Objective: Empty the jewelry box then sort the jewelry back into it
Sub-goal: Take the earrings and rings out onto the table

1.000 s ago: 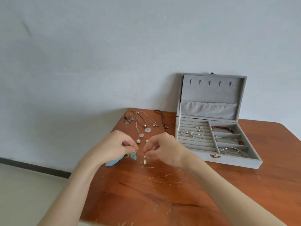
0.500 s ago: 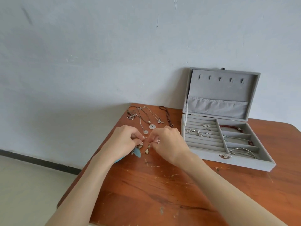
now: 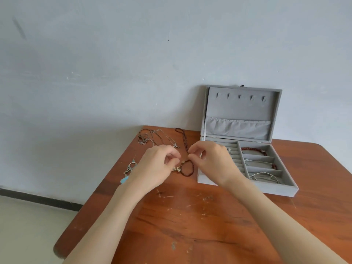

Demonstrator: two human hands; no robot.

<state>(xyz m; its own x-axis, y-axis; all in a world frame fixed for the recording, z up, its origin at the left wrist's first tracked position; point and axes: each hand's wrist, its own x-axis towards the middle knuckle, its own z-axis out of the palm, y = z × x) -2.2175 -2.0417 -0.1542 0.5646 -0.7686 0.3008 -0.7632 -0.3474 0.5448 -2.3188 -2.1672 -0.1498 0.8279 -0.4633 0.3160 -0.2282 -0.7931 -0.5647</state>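
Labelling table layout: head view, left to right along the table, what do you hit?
Turquoise earring → left hand → dark bead bracelet → right hand → open jewelry box, with a red bead bracelet in its right-side compartments.

No readable text, labels, brands or numbers anywhere: none on the jewelry box (image 3: 245, 187), the counter (image 3: 190, 225) or the wall (image 3: 114, 63).

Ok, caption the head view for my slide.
Both hands, left hand and right hand, pinch a dark beaded bracelet beside the open jewelry box.
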